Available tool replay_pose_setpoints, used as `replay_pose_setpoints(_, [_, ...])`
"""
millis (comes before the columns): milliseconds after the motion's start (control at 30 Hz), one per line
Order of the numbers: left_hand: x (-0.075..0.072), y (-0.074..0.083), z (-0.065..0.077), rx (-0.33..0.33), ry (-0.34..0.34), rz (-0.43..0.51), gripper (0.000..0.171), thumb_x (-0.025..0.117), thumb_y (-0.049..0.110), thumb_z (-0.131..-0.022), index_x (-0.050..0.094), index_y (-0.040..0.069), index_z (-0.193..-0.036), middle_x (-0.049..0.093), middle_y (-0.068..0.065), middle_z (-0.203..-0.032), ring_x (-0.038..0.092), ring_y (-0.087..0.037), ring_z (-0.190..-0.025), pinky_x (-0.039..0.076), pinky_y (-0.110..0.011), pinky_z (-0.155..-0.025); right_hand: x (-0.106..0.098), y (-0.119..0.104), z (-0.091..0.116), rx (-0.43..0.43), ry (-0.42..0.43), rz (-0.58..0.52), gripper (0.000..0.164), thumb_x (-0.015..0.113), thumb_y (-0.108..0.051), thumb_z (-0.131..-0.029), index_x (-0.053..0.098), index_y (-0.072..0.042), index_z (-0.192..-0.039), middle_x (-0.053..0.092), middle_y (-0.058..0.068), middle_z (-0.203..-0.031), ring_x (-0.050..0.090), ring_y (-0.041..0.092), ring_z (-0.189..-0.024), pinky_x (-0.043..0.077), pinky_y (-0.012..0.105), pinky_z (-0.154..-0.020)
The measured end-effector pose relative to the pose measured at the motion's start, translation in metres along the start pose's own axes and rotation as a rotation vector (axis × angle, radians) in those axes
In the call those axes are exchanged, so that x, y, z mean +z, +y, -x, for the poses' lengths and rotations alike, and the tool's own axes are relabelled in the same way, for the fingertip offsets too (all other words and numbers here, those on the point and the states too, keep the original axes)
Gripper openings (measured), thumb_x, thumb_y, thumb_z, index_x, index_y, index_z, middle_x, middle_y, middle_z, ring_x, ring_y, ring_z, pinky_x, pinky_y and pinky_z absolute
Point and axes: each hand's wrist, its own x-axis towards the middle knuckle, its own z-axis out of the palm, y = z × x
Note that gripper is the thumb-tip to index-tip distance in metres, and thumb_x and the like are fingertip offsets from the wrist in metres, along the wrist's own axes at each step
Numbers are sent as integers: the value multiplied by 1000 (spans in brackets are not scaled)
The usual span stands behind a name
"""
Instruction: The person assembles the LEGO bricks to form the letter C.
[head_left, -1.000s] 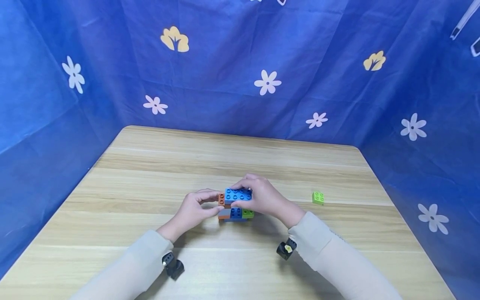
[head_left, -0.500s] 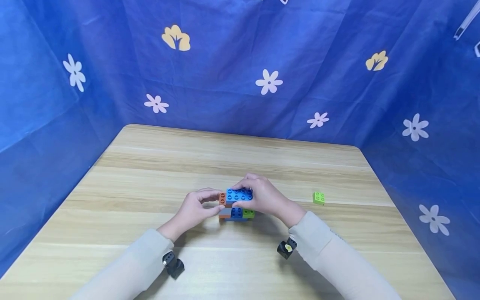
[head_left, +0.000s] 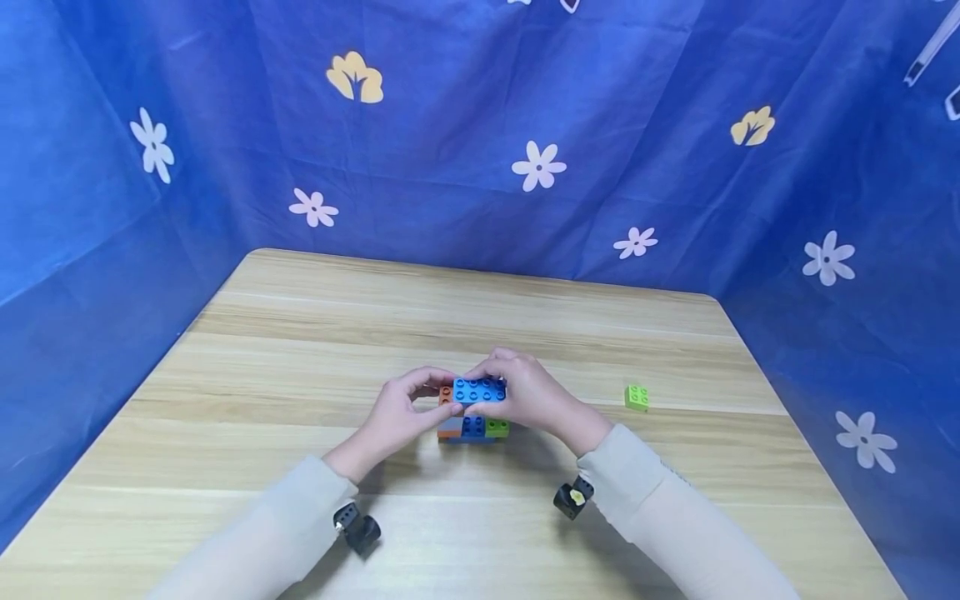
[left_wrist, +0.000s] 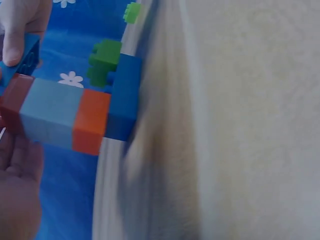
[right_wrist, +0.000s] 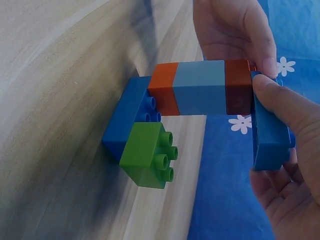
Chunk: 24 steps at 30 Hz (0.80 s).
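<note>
Holding a blue brick in my right hand, I have thumb and fingers curled round it as it sits on top of the block stack in the middle of the desk. My left hand pinches the stack's left end, at the brown block. The right wrist view shows brown, grey-blue and orange blocks in a column, standing on a blue base with a green block just beside the column on that base. Well apart to my right a small green block lies alone on the desk. Blue flowered cloth hangs round the desk.
</note>
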Motion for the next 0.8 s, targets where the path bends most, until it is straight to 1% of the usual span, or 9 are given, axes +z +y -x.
replay_pose_setpoints(67, [0, 6, 1, 1, 8, 1, 30, 72, 2, -79, 62, -4, -106, 65, -15, -104, 60, -29, -98, 47, -46, -90, 0, 1, 0, 9, -1, -1, 38, 79, -30, -73, 69, -13, -105, 59, -5, -92, 53, 5, -76, 48, 17, -65])
replay_pose_setpoints(167, [1, 7, 2, -5, 16, -4, 30, 72, 2, -79, 62, -4, -106, 65, -15, -104, 60, -27, -98, 47, -43, -92, 1, 2, 1, 20, -4, -11, 38, 79, -30, -74, 68, -15, -107, 58, -6, -93, 53, 5, -77, 48, 18, -66])
replay_pose_setpoints(267, [2, 6, 3, 22, 32, -11, 29, 72, 2, -78, 63, -4, -106, 65, -14, -103, 60, -25, -95, 46, -42, -92, 4, 4, 2, 19, 0, -29, 39, 77, -31, -76, 66, -16, -110, 58, -6, -95, 52, 6, -80, 48, 21, -68])
replay_pose_setpoints(433, [4, 1, 4, 82, 67, -36, 31, 74, 1, -76, 65, -4, -105, 65, -13, -105, 60, -21, -92, 48, -45, -87, 10, 13, 7, -17, 52, -70, 50, 76, -35, -77, 60, -15, -120, 59, -3, -109, 53, 8, -95, 49, 28, -81])
replay_pose_setpoints(533, [5, 0, 4, 89, 77, -50, 33, 75, 0, -75, 65, -5, -105, 65, -14, -105, 60, -22, -91, 49, -46, -85, 14, 18, 13, -32, 95, -115, 57, 78, -35, -74, 57, -13, -123, 58, 1, -115, 53, 11, -100, 48, 30, -85])
replay_pose_setpoints(633, [6, -16, 2, 95, 86, -64, 34, 77, 6, -75, 66, -1, -106, 65, -10, -106, 61, -19, -91, 50, -41, -85, 16, 24, 19, -37, 128, -147, 62, 81, -32, -71, 56, -12, -124, 58, 5, -115, 53, 11, -99, 49, 32, -85])
replay_pose_setpoints(767, [7, -36, 0, 96, 93, -75, 36, 78, 12, -74, 67, 5, -108, 65, -4, -108, 60, -13, -93, 50, -33, -85, 18, 38, 31, -41, 161, -156, 64, 82, -31, -70, 55, -13, -125, 58, 0, -117, 54, 12, -99, 50, 37, -82])
replay_pose_setpoints(800, [7, -36, 0, 92, 92, -75, 36, 78, 12, -74, 67, 5, -108, 65, -4, -108, 60, -14, -93, 50, -33, -85, 18, 42, 35, -39, 168, -157, 64, 81, -32, -70, 55, -14, -125, 57, -2, -117, 55, 12, -99, 51, 37, -81])
